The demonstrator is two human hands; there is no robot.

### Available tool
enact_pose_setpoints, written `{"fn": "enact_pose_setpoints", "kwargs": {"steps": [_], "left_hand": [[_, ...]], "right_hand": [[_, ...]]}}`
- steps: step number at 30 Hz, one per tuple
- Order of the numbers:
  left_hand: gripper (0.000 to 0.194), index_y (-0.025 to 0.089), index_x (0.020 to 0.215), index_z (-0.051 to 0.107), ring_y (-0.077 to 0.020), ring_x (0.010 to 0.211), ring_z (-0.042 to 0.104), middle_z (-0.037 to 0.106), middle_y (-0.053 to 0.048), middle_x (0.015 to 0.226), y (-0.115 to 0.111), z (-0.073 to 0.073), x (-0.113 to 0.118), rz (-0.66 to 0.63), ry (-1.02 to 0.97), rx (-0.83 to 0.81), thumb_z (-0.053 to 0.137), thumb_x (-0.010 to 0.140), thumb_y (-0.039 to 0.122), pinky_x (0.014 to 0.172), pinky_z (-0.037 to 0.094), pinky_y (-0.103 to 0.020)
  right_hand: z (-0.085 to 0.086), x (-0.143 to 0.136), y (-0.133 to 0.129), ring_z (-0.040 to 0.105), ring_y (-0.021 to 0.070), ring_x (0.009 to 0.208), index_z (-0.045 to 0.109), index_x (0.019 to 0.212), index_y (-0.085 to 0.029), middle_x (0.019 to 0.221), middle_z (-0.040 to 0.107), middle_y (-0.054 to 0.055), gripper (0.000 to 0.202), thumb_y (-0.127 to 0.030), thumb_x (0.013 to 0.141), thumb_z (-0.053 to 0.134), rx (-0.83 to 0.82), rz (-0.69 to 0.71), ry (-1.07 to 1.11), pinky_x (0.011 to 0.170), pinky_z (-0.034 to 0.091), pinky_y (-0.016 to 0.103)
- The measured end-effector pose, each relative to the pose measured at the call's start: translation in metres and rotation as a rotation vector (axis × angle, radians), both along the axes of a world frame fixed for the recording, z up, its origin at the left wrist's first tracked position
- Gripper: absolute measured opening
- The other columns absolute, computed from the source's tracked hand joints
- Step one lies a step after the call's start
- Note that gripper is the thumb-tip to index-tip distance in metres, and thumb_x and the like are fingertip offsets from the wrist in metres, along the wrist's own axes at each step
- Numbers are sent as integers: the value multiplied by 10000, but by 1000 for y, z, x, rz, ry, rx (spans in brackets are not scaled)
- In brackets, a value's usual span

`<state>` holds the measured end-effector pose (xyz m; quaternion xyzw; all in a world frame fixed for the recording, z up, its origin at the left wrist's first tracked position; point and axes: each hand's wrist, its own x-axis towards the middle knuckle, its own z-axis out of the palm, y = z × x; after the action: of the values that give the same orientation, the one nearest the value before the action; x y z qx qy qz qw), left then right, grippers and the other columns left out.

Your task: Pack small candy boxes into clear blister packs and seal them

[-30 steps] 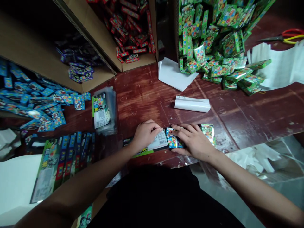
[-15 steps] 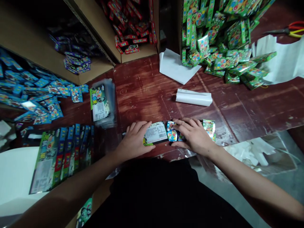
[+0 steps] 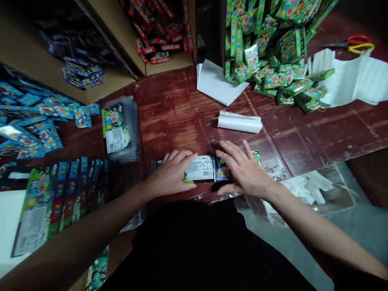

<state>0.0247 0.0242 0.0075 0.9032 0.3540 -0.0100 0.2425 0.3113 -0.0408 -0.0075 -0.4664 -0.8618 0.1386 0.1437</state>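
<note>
Head view: packs (image 3: 70, 194) stand in a row at near left, look filled; flat sleeves (image 3: 119, 131) on desk (image 3: 169, 121), left part, look unfilled. Left hand (image 3: 169, 173) grasps pack (image 3: 199, 169) along near edge, apparently part-filled. Purple box (image 3: 222, 171) at its right end, partly under right hand (image 3: 247, 171), fingers spread, grip can't tell; green box (image 3: 257, 157) beyond, outside pack. Versus earlier: blue box between pack and purple box gone from sight, likely inside; right hand nearer pack.

Paper roll (image 3: 239, 122) lies right of 1 sleeve stack (image 3: 120, 129), behind the packet row (image 3: 200, 169).
</note>
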Motion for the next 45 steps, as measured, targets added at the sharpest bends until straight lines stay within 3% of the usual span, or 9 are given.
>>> {"fn": "enact_pose_setpoints", "kwargs": {"steps": [5, 8, 15, 20, 26, 31, 34, 39, 45], "left_hand": [[913, 218, 1502, 381, -349, 1281, 454, 472, -128, 1454, -1, -2, 4, 13, 32, 12, 780, 732, 501, 1092, 355, -513], [883, 212, 1492, 386, -337, 1279, 460, 471, -129, 1453, 0, -1, 5, -14, 21, -3, 773, 744, 477, 1092, 357, -502], [862, 235, 1479, 394, -326, 1309, 451, 471, -121, 1465, 8, 2, 3, -69, -15, -94, 776, 741, 464, 1110, 347, -496], [880, 211, 1453, 433, -336, 1306, 452, 496, -121, 1444, 3, 1, 18, -9, -18, -47, 801, 703, 487, 1118, 344, -490], [887, 265, 1463, 418, -345, 1283, 465, 494, -87, 1452, -2, 0, 22, 36, 3, -13, 804, 692, 472, 1094, 350, -512], [875, 256, 1459, 414, -337, 1282, 464, 498, -88, 1433, -3, -2, 25, 48, -34, -8, 802, 704, 468, 1094, 360, -495], [891, 246, 1447, 427, -339, 1267, 465, 506, -96, 1407, -4, -3, 31, 75, -53, -3, 822, 678, 463, 1090, 373, -492], [859, 247, 1420, 441, -330, 1250, 472, 520, -86, 1388, -6, -3, 37, 68, -61, -2, 825, 676, 440, 1086, 373, -487], [880, 267, 1447, 413, -340, 1259, 470, 505, -89, 1412, -6, -3, 31, 100, -37, 0, 815, 689, 465, 1089, 369, -503]], "right_hand": [[0, 26, -10, 434, 356, 1390, 459, 1483, -236, 1564, 476, 82, 679, -647, 946, 518, -60, 51, -64, 1197, 207, 616], [-4, 27, -8, 463, 343, 1340, 518, 1437, -238, 1543, 503, 70, 615, -615, 952, 533, -67, 96, -35, 1152, 273, 585], [-7, 26, 8, 476, 341, 1315, 524, 1426, -237, 1512, 533, 94, 625, -610, 929, 584, -72, 147, 26, 1117, 299, 578], [-5, 11, 13, 472, 339, 1349, 530, 1404, -208, 1491, 546, 121, 776, -747, 847, 565, -80, 92, 39, 1137, 312, 574], [4, 42, 7, 226, 424, 1518, 303, 1574, -240, 1661, 275, 147, 1063, -819, 742, 624, -71, 21, 22, 1209, 67, 711], [-11, 60, 3, 388, 373, 1422, 410, 1521, -299, 1550, 480, 92, 812, -671, 843, 655, -106, 42, 62, 1198, 176, 691], [-21, 48, 6, 473, 347, 1313, 522, 1442, -287, 1461, 556, 93, 703, -639, 850, 665, -59, 12, 120, 1196, 205, 663], [-20, 30, 8, 488, 335, 1287, 528, 1437, -284, 1436, 563, 98, 681, -638, 867, 645, -60, 71, 141, 1199, 176, 677], [-9, 51, 0, 321, 395, 1474, 242, 1597, -213, 1602, 352, 199, 1027, -668, 801, 704, -141, 70, 168, 1199, 149, 709]]}}
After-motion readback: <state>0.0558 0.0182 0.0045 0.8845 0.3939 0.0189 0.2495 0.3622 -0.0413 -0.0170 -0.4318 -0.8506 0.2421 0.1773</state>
